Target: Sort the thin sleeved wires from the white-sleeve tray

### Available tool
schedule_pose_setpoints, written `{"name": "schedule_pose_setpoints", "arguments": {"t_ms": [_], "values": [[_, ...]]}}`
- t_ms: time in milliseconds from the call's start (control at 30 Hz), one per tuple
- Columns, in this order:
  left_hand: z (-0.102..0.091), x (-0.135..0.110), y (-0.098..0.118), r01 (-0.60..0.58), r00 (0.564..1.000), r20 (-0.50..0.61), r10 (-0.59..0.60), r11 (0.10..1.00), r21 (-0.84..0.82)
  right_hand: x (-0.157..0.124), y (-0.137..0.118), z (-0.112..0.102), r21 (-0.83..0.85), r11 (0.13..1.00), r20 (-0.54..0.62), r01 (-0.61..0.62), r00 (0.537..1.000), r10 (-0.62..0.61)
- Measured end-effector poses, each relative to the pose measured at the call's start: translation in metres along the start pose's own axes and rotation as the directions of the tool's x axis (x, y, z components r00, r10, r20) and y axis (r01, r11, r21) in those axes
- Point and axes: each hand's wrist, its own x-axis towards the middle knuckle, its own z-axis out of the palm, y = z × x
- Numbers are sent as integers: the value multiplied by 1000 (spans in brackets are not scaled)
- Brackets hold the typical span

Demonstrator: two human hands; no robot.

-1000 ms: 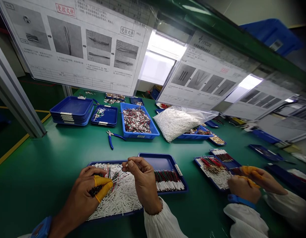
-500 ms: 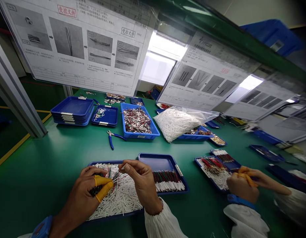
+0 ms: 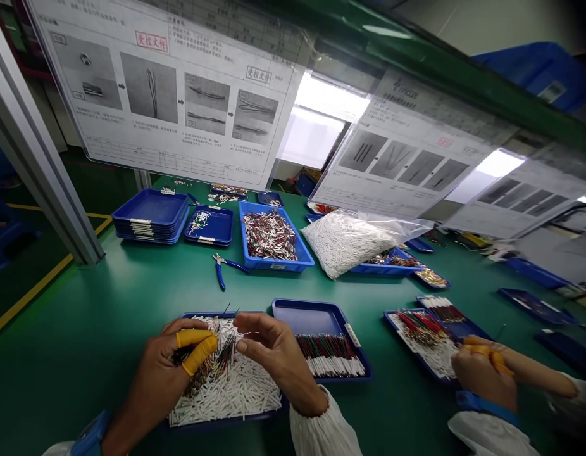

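Green table [image 3: 84, 304] under me, blue trays spread across it, printed sheets [image 3: 169, 95] with wire photos hanging above.

Left hand [image 3: 155, 380]: grip pressed together, pinching a wire bundle [image 3: 212, 358] of dark, red and green leads. Yellow finger cots [image 3: 195, 345] on two fingers. Bundle sits in that grip, its free ends sticking up and right, low over the near tray [image 3: 217, 315].

Right hand [image 3: 274, 361]: just right of the left grip, fingers curled, thumb and index close together. Can't tell if it's pinching anything thin.

Under both hands: near tray, full of loose white tubes [image 3: 231, 396]. Right of the grip, beside it: second tray [image 3: 312, 320], with a row of wires [image 3: 328, 356], white ends toward me.

Ahead of the grip: blue-handled pliers [image 3: 221, 269] lying on the table, then a deep tray [image 3: 274, 265] of red and dark wires. Ahead and to the right: clear bag of white tubing [image 3: 345, 244].

Far right: co-worker's hands [image 3: 483, 370], also in yellow cots, beside another tray [image 3: 419, 345].
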Motion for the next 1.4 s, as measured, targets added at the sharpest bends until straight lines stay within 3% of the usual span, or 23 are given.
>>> {"name": "schedule_pose_setpoints", "arguments": {"t_ms": [167,300,667,933,1133,1400], "values": [[2,-3,0,-59,998,13,59,997,57,0,4,24,209,977,-25,30,999,-25],[4,-3,1,-147,989,16,147,983,110,1,10,36,250,963,-78,104,993,-87],[4,-2,1,-172,985,29,169,973,153,3,14,30,277,953,-116,119,989,-90],[2,-3,6,-193,981,20,192,971,144,2,15,34,310,950,-33,40,999,-31],[2,-2,5,-125,992,-2,126,984,130,2,13,31,272,961,-87,50,996,-27],[1,-4,6,-175,984,-10,177,976,127,1,16,36,245,966,-130,76,990,-45]]}}
